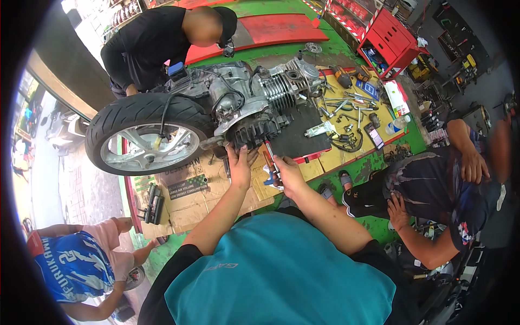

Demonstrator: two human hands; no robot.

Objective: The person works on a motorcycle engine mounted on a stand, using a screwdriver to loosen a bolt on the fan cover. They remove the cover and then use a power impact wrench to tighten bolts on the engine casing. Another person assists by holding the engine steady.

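A scooter engine [246,97] with a finned cylinder lies on the work table, joined to a rear wheel [149,132] with a black tire and white spokes. Against the engine's near lower edge, below the black cooling fan [253,131], my left hand [239,165] rests with its fingers stretched upward. My right hand [290,176] is closed around a slim tool with a metal shaft [269,150], like a screwdriver. The shaft points up to the engine beside the fan; where its tip meets the engine is hard to make out.
Wrenches and pliers [346,105], a phone [374,135] and a bottle [398,124] lie on the right of the table. Flattened cardboard [216,189] lies nearer. One person [146,49] leans in across the table; another [433,184] stands right, a third [81,265] lower left.
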